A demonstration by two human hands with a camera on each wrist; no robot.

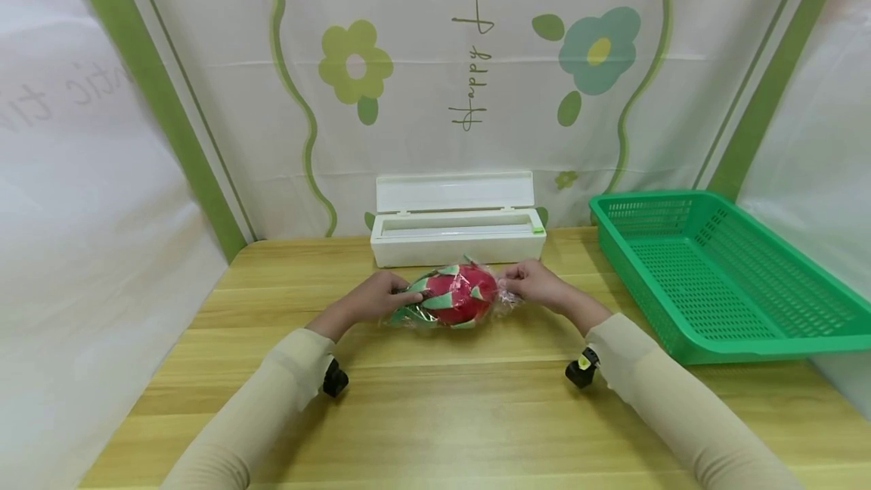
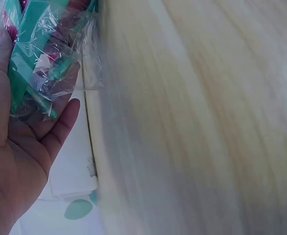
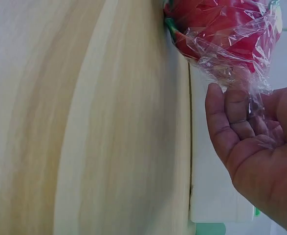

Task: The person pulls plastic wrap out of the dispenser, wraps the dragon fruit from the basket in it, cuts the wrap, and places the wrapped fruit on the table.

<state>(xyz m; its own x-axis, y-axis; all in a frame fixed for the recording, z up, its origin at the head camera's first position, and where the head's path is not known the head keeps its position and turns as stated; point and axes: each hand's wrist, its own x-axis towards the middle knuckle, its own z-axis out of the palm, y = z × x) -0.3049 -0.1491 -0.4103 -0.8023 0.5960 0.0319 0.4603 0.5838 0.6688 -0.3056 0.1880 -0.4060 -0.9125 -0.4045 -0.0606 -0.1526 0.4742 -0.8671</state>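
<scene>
A red dragon fruit (image 1: 463, 293) with green scales is held just above the table, wrapped in clear plastic film (image 3: 231, 68). In the head view my left hand (image 1: 379, 296) holds its green-tipped left end; the left wrist view shows the thumb on one side and the fingers (image 2: 62, 129) beneath. At the other end my right hand (image 1: 537, 284) pinches the gathered tail of the film, and the right wrist view shows its fingers (image 3: 236, 115) curled round the twisted plastic. Behind the fruit stands a white cling film box (image 1: 456, 252), its lid (image 1: 454, 192) raised.
To the right, a green perforated plastic basket (image 1: 694, 350) sits on the wooden table (image 1: 449, 414). The box has a small green piece (image 1: 538, 230) at its right end. A patterned curtain (image 1: 422, 142) hangs behind and at both sides.
</scene>
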